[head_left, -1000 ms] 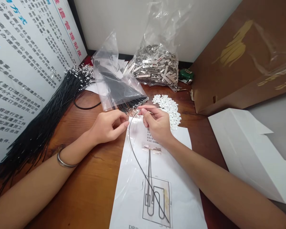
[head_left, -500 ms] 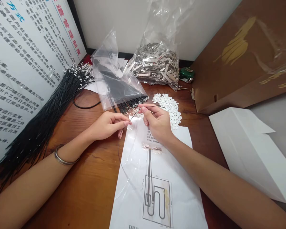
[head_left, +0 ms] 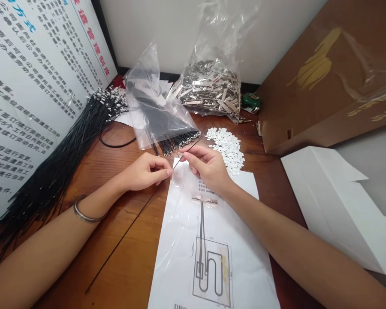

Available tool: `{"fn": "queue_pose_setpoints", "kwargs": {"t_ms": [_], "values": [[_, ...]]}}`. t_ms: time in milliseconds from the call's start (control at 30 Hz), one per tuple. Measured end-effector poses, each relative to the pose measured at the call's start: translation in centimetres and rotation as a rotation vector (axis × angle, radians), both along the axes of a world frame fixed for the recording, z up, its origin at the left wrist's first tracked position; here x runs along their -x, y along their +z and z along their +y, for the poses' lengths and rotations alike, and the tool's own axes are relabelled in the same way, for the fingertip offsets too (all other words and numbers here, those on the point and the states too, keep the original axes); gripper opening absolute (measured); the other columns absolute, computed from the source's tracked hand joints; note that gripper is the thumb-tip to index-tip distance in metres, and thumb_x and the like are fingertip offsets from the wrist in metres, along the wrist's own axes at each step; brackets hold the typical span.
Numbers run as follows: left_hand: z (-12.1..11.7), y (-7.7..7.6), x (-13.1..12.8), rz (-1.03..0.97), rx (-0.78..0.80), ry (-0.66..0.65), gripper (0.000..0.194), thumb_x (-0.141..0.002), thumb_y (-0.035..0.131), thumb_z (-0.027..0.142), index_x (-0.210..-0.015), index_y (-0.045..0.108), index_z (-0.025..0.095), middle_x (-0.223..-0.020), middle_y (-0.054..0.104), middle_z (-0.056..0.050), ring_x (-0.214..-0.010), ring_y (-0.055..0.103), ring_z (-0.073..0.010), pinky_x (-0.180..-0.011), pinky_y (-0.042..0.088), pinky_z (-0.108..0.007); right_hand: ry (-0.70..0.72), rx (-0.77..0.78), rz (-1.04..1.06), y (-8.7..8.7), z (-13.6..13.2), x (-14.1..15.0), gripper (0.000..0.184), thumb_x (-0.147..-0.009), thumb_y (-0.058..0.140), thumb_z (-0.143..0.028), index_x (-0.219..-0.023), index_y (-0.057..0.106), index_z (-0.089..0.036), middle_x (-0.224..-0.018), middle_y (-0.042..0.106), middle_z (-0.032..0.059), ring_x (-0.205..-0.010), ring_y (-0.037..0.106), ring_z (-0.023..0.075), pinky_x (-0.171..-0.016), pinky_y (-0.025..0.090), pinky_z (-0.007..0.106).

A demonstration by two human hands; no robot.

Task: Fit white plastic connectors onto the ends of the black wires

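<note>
A thin black wire [head_left: 125, 234] runs slantwise across the middle of the view, from the wooden table up past both hands. My left hand [head_left: 148, 171] pinches it between thumb and forefinger. Farther up the wire, my right hand [head_left: 209, 165] is closed on it with the fingertips. The wire's upper end sticks out beyond the right fingers, toward a pile of small white plastic pieces [head_left: 227, 148]. Below the hands lies a printed sheet [head_left: 244, 206] with a line drawing under clear plastic. Just behind them, bundled black wires with metal tips [head_left: 180, 141] poke out of a clear bag [head_left: 144, 86].
At the left, a large bundle of black wires [head_left: 67, 159] with white ends leans by a printed board [head_left: 25, 86]. A clear bag of metal strips [head_left: 209, 88] stands at the back beside a green object [head_left: 251, 103]. Right are a brown box [head_left: 309, 86] and white folded card [head_left: 334, 206].
The black wire, bent between my hands before, is now straight, and its lower end stretches toward the front left. My right hand has shifted slightly left and down.
</note>
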State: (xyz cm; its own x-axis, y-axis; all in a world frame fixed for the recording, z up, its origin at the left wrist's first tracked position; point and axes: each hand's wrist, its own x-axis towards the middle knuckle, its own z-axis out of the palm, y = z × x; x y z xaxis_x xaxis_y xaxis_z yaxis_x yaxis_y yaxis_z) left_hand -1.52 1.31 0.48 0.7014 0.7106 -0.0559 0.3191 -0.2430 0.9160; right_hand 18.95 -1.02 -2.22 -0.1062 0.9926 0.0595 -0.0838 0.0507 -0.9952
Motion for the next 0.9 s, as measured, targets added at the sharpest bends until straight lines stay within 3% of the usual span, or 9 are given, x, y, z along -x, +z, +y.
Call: {"fn": "queue_pose_setpoints", "kwargs": {"t_ms": [167, 367, 533, 900], "values": [[0.07, -0.14, 0.06, -0.024, -0.052, -0.016, 0.030, -0.089, 0.058, 0.034, -0.068, 0.065, 0.012, -0.053, 0.060, 0.000, -0.049, 0.051, -0.0081, -0.051, 0.039, -0.019, 0.189, 0.025, 0.009, -0.07, -0.19, 0.03, 0.021, -0.081, 0.073, -0.038, -0.089, 0.074, -0.019, -0.075, 0.070, 0.0014, -0.050, 0.043, 0.0053, -0.045, 0.033, 0.024], [-0.14, -0.20, 0.07, 0.019, -0.003, -0.015, 0.026, -0.087, 0.062, 0.031, -0.071, 0.068, 0.011, -0.054, 0.065, -0.002, -0.048, 0.055, -0.0086, -0.049, 0.041, -0.017, 0.038, 0.091, 0.139, -0.11, 0.14, 0.13, 0.023, -0.074, 0.079, -0.041, -0.083, 0.074, -0.020, -0.069, 0.068, -0.0017, -0.041, 0.040, 0.0037, -0.038, 0.024, 0.024], [-0.21, -0.39, 0.04, 0.024, 0.029, -0.007, 0.023, -0.086, 0.065, 0.032, -0.090, 0.072, 0.010, -0.053, 0.064, 0.000, -0.047, 0.057, -0.0087, -0.047, 0.041, -0.017, 0.025, 0.126, 0.179, -0.14, 0.33, 0.03, 0.027, -0.070, 0.082, -0.043, -0.082, 0.074, -0.020, -0.066, 0.067, -0.0024, -0.040, 0.042, 0.0036, -0.037, 0.023, 0.023], [-0.17, -0.20, -0.20, 0.060, -0.078, -0.013, 0.020, -0.084, 0.065, 0.027, -0.070, 0.065, 0.013, -0.057, 0.067, -0.001, -0.050, 0.056, -0.0082, -0.050, 0.040, -0.017, -0.015, 0.142, 0.229, -0.14, 0.47, -0.01, 0.029, -0.069, 0.084, -0.041, -0.080, 0.069, -0.019, -0.066, 0.065, -0.0031, -0.040, 0.040, 0.0030, -0.038, 0.024, 0.022]]}}
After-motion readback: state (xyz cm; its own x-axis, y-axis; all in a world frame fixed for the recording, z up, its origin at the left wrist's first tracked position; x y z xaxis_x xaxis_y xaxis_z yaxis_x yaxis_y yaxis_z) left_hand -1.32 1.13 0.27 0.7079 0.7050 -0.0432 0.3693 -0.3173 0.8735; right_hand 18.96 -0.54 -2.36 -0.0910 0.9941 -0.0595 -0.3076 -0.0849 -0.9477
